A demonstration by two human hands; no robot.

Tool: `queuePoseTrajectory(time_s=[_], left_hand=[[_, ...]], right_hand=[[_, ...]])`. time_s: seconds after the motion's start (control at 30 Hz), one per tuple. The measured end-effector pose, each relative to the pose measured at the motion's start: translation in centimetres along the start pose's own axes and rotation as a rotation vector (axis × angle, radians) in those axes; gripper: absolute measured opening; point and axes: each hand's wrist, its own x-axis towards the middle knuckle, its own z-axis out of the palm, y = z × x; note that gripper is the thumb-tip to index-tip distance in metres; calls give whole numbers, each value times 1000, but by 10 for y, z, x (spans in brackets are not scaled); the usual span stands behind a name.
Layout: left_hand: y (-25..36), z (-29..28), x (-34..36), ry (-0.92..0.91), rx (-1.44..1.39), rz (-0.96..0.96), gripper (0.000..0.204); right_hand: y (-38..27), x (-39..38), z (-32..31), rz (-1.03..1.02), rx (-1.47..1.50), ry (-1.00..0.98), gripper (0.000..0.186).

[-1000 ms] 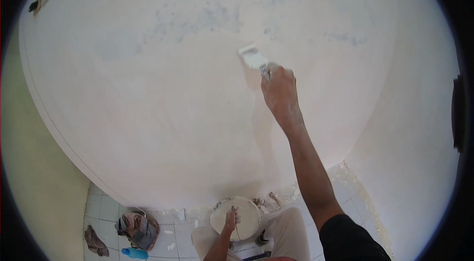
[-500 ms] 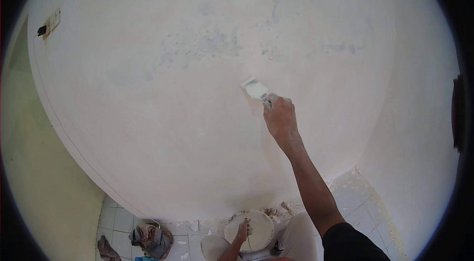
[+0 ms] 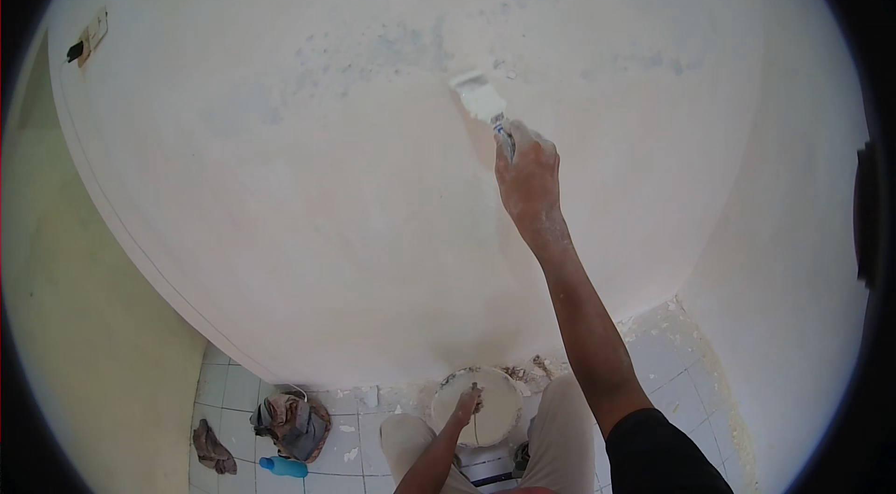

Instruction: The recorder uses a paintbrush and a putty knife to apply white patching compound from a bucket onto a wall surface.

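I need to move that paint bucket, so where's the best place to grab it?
Grip the paint bucket by its handle or rim, coming straight down from above. It stands upright and open on the tiled floor, and the left hand is already at it.

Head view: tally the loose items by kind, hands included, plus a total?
Hands: 2, right hand and left hand
Paintbrush: 1
Paint bucket: 1
Cloth heaps on the floor: 2, bigger and smaller
Blue bottle: 1
Total: 7
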Motion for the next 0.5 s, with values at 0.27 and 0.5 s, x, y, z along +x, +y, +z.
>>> queuePoseTrajectory(time_s=[0.27, 0.5], left_hand=[[-38, -23, 39, 102, -68, -127, 25], [-57, -24, 68, 220, 54, -164, 36]], right_hand=[[-2, 4, 4, 8, -97, -112, 14], [-19, -6, 0, 10, -92, -53, 13]])
